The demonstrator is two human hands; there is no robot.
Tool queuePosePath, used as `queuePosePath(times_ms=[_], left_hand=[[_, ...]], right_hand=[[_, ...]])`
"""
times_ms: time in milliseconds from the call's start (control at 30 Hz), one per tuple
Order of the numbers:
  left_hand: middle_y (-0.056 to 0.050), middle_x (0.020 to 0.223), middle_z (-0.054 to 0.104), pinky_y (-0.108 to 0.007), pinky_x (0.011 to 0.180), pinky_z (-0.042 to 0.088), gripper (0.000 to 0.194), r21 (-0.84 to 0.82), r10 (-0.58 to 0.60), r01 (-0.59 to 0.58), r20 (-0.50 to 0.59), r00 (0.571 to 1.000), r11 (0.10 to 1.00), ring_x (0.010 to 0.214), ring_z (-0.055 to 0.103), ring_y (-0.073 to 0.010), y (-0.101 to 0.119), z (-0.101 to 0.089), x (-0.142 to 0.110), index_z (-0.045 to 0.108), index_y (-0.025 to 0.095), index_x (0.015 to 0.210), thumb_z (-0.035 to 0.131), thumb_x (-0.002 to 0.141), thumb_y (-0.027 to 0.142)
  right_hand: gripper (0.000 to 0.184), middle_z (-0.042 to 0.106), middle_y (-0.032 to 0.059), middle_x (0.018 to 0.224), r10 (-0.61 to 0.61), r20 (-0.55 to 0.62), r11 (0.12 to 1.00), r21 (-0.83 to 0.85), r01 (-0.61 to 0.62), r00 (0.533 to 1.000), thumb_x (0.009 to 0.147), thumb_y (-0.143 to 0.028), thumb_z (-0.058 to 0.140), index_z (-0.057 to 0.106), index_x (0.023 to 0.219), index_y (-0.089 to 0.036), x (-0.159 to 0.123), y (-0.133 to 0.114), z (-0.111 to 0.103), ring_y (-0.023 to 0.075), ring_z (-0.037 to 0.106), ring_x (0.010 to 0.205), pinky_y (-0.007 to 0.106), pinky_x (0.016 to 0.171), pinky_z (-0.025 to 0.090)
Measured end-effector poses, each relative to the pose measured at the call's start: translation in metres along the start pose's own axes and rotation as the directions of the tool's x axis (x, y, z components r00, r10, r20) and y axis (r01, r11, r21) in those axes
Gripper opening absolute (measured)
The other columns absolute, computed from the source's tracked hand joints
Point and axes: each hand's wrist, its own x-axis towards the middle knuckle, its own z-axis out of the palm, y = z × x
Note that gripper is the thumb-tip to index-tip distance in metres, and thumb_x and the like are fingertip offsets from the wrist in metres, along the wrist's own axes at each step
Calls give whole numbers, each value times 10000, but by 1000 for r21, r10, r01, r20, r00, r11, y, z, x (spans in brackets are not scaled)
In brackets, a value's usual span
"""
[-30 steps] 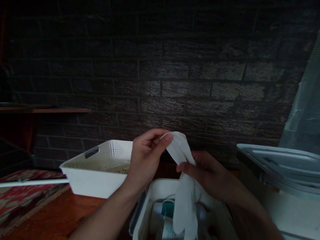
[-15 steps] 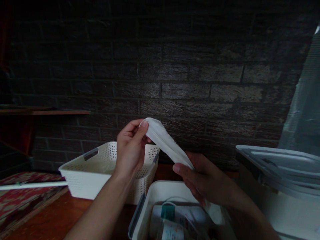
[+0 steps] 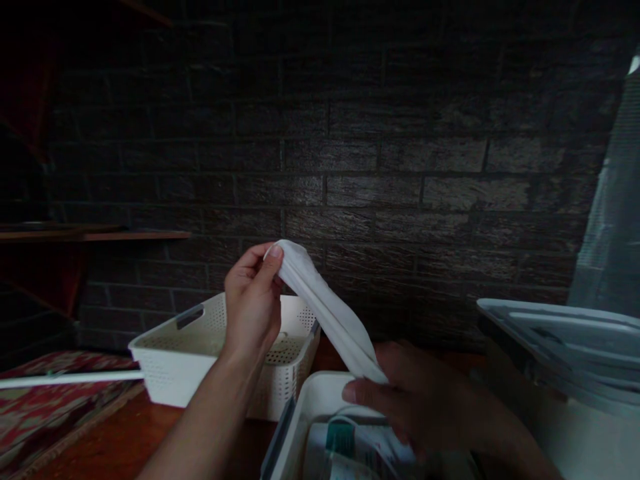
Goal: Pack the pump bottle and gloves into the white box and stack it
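Head view: a white cloth (image 3: 330, 310) hangs slantwise in the air between two bare hands, its long axis running from about ten-thirty at the upper end to four-thirty at the lower. The left hand (image 3: 253, 300) pinches the upper end between thumb and fingers, so from there the cloth lies toward four-thirty. The right hand (image 3: 405, 400), blurred, is closed about the lower end, thumb on the near side; how firmly it grips I cannot tell, and whatever cloth lies beyond it is hidden. Both hands are thus on the cloth, the right nearer the open white bin (image 3: 320, 381) at six o'clock, the left in front of the white perforated basket (image 3: 173, 380) at eight. Inside the bin are a teal-marked item (image 3: 340, 437) and some clear wrapping, partly cut off by the frame. A container with a grey lid (image 3: 565, 333) stands well apart, between three and four. Basket and bin sit on a wooden tabletop (image 3: 105, 437), with a red patterned textile (image 3: 25, 423) and a white rod (image 3: 75, 379) farther out between eight and nine. A dark brick wall (image 3: 350, 133) rises at twelve.
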Motion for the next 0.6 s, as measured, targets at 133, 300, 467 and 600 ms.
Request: queuePosePath(times_ms=[133, 300, 467, 600], left_hand=[[5, 786, 645, -188, 617, 474, 200, -6, -66, 67, 52, 996, 998, 670, 574, -101, 3, 3, -7, 686, 173, 879, 786, 851, 344], [33, 691, 595, -186, 505, 374, 220, 165, -331, 295, 271, 904, 941, 545, 499, -99, 14, 12, -32, 640, 215, 915, 735, 885, 412], [17, 731, 612, -185, 517, 377, 234, 242, -494, 430, 422, 760, 870, 590, 531, -113, 22, 21, -52, 593, 225, 925, 683, 926, 441], [24, 724, 603, -174, 495, 389, 211, 158, -509, 491, 415, 754, 857, 564, 523, -100, 24, 26, -56, 579, 220, 922, 689, 926, 400]], right_hand=[[418, 708, 3, 705, -114, -40, 974, -203, 103, 993, 817, -629, 727, 714, 826, -211, -2, 1, -4, 182, 653, 640, 235, 501, 387], [643, 758, 46, 1079, -200, -151, 973, -148, 178, 968, 620, -604, 895, 729, 1143, -268, 6, 5, -5, 284, 691, 978, 325, 779, 496], [638, 742, 72, 1136, -244, -294, 960, 64, 274, 924, 747, -512, 857, 628, 1278, -242, 17, 5, -6, 265, 696, 983, 372, 825, 536], [312, 764, 51, 993, -299, -257, 913, 203, 354, 919, 893, -444, 740, 736, 1073, -189, 23, 1, -9, 232, 694, 886, 314, 743, 520]])
